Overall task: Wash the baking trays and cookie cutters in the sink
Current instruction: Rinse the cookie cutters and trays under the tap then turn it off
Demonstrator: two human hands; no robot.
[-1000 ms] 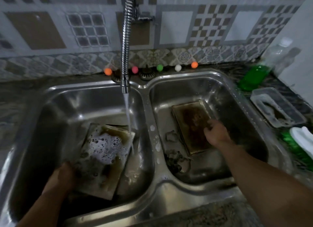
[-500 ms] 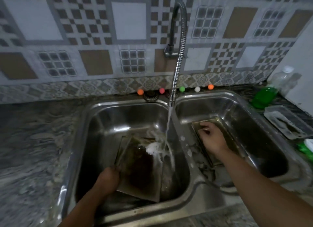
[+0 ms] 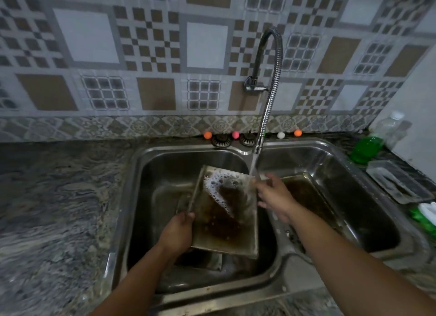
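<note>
A stained metal baking tray (image 3: 224, 221) is tilted up in the left basin of the steel double sink (image 3: 132, 197), with soap foam near its top. My left hand (image 3: 177, 233) grips its left edge. Water from the flexible tap (image 3: 269, 98) falls on the tray's upper right corner. My right hand (image 3: 273, 195) is at the tray's right edge with fingers spread, under the stream. Another tray (image 3: 203, 261) lies beneath the tilted one. A second browned tray (image 3: 306, 193) lies in the right basin. Cookie cutters (image 3: 292, 237) by my right forearm are dark and indistinct.
A green bottle of dish soap (image 3: 365, 148) and a clear plastic container (image 3: 396, 183) stand on the counter at the right, with a green and white scrubber (image 3: 424, 214) nearer me. Small coloured balls (image 3: 207, 134) line the sink's back rim. Grey stone counter (image 3: 59, 197) spreads to the left.
My right hand left the tray in the right basin and came over to the right edge of the tray under the tap. My left hand lifted that tray more upright. The view rose.
</note>
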